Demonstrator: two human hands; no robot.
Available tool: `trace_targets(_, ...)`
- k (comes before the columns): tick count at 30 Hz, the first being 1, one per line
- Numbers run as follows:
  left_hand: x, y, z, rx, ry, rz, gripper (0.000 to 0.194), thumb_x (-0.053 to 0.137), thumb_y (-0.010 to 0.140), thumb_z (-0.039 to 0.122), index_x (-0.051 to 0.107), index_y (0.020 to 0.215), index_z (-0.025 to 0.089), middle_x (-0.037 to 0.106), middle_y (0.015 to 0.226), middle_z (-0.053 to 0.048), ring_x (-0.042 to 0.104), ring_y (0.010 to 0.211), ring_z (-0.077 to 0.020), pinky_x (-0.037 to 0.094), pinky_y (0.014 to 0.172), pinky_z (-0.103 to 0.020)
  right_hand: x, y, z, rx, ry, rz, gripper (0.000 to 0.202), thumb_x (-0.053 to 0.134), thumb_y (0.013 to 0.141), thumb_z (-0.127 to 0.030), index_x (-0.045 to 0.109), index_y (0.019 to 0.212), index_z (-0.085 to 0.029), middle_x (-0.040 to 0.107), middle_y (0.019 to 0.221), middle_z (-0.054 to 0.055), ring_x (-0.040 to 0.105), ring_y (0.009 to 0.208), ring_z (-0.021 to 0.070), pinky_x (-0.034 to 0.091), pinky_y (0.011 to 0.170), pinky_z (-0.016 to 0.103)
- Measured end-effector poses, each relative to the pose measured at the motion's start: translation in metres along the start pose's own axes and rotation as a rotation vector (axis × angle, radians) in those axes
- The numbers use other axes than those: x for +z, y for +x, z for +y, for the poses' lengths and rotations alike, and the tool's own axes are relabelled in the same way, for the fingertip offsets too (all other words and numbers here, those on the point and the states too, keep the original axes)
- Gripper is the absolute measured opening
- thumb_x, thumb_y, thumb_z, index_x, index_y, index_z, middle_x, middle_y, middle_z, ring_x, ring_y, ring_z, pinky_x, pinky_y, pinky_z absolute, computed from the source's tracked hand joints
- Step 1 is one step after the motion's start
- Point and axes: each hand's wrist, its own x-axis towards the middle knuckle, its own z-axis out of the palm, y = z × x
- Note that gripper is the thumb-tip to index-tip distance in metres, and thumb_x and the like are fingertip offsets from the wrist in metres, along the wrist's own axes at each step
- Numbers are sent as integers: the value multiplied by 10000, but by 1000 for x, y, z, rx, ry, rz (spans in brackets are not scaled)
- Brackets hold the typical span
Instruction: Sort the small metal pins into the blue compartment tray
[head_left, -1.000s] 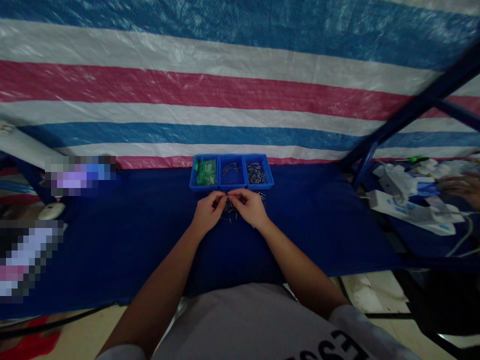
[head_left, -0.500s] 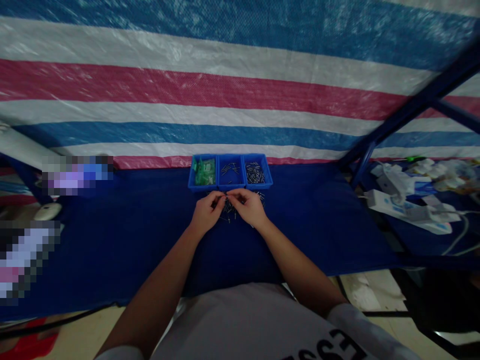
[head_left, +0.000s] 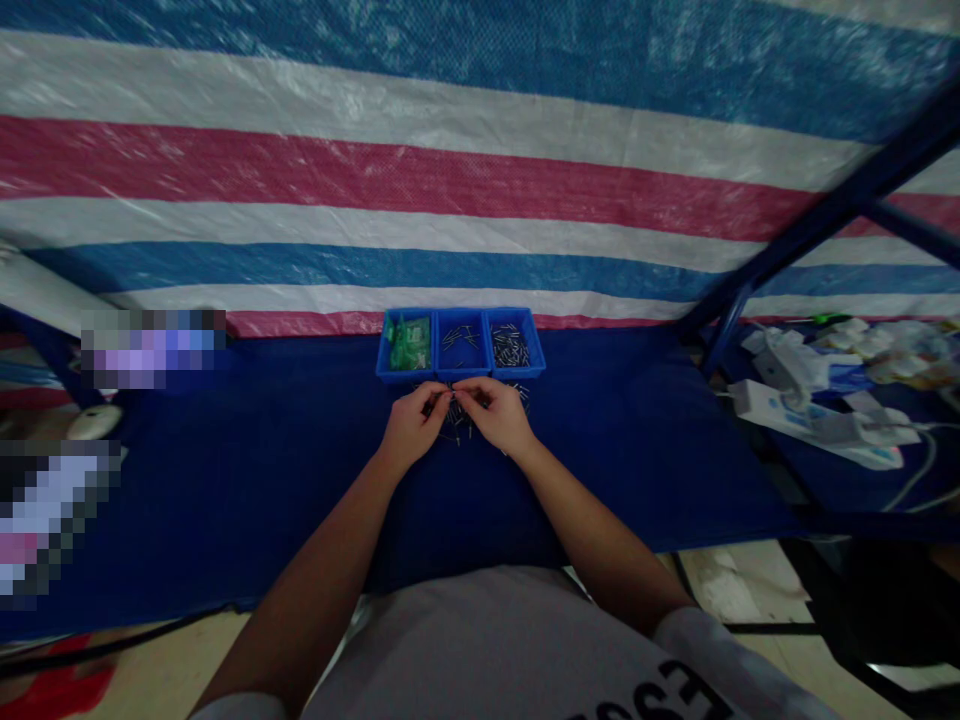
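My left hand (head_left: 415,420) and my right hand (head_left: 498,412) meet fingertip to fingertip just in front of the blue bins. Both are closed in a pinch; whatever sits between the fingertips is too small to make out. Under and between them lies a loose pile of thin metal pieces (head_left: 463,428), like screws or rivets, partly hidden by the hands. Behind stand three joined blue bins. Green plastic packets (head_left: 410,344) fill the left bin, a few thin metal pieces lie in the middle bin (head_left: 463,366), and many short dark metal pieces (head_left: 510,347) are in the right one.
A dark blue cloth (head_left: 285,470) covers the table. On the right, a white power strip (head_left: 825,425) with cables lies near crumpled plastic bags (head_left: 892,345), beyond a blue metal frame (head_left: 795,230). Striped sheeting (head_left: 480,180) hangs behind. Blurred-out items are at the left.
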Motion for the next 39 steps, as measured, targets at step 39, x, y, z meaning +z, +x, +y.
trace_targets(39,-1,0,2,-7,-13,0,216,512,906,351,644,899,180,572,625,36,489,523,-80,389,534,-198,0,-1,-1,-4,-3,2,137,631,826,-236,718,920,-188,739,880,48,684,766,155,549,726,284)
